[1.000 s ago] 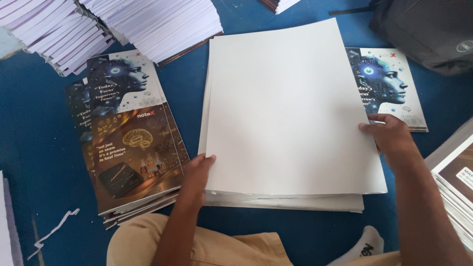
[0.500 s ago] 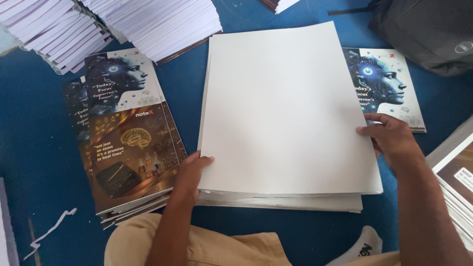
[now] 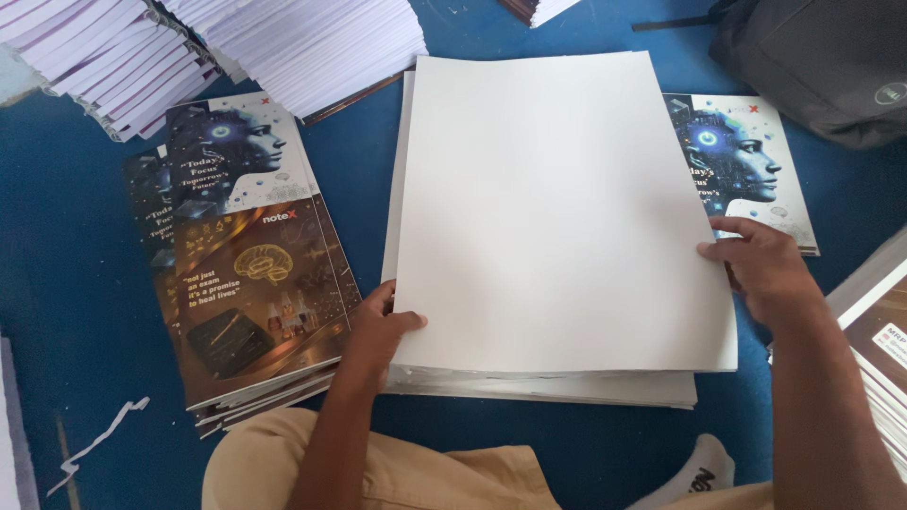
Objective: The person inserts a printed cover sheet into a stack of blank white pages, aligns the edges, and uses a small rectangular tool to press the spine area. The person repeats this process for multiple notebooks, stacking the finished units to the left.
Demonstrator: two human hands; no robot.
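A large blank white sheet [image 3: 557, 208] lies on top of a low pile of similar white sheets [image 3: 567, 387] on a blue floor. My left hand [image 3: 378, 331] grips the sheet's lower left edge, thumb on top and fingers underneath. At the right edge, my right hand [image 3: 761, 269] pinches the same sheet. The sheet sits a little askew over the pile beneath it.
A fanned pile of printed covers [image 3: 246, 274] showing a robot-like head lies to the left. One more such cover [image 3: 746, 161] peeks out on the right. White paper blocks [image 3: 283, 47] are stacked at the back, with a dark bag [image 3: 812, 57] at top right. More booklets [image 3: 879, 340] lie far right, and a paper scrap [image 3: 94, 439] lower left.
My left hand has slid from the sheet's bottom left corner a little up its left edge. The top sheet has shifted slightly under both hands.
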